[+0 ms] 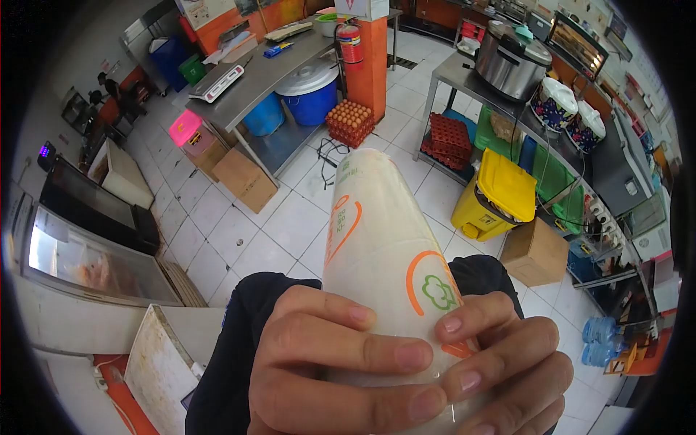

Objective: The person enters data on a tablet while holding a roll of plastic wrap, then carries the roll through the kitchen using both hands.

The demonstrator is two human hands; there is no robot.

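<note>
A long white tube-shaped pack (377, 239) with orange lines and green print stands out in front of me, its far end pointing away. It looks wrapped in shiny clear film; what is inside I cannot make out. My left hand (341, 362) curls its fingers over the near part from the left. From the right, my right hand (507, 362) wraps round the same part, and the fingertips of both hands nearly meet on top. The pack's near end is hidden under the hands, above my dark trouser legs (239, 348).
A yellow pedal bin (493, 199) and a cardboard box (535, 250) stand on the right. Egg trays (350, 123) sit on the floor by an orange pillar (367, 80). A steel table (268, 72) holds a scale (217, 83). At left is a glass-topped freezer (94, 257).
</note>
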